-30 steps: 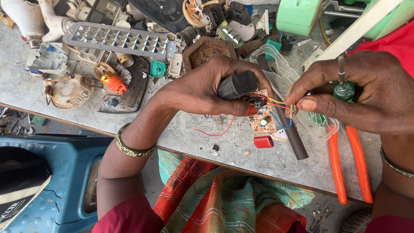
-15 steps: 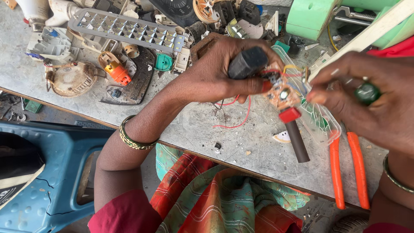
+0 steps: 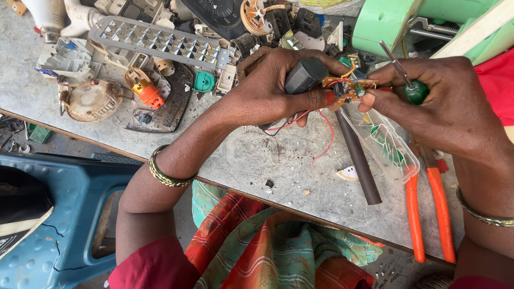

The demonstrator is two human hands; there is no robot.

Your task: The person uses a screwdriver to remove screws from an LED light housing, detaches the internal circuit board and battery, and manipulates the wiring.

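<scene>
Head view: left hand (image 3: 267, 91) clamped on dark grey plastic housing (image 3: 305, 75), held above table (image 3: 241, 160). Small orange circuit board (image 3: 345, 88) with red wires (image 3: 316, 128) pinched at thumb. Right hand (image 3: 444, 101) closed around green-handled screwdriver (image 3: 409, 83), fingertips touching board. Orange-handled pliers (image 3: 425, 208) beside. Best handled steady: board braced, wires slack, tool tip clear of solder joints.

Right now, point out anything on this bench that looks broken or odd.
The small orange circuit board sits bare outside the dark grey casing in the left hand, red wires dangling loose. Dismantled parts crowd the back of the table.
</scene>
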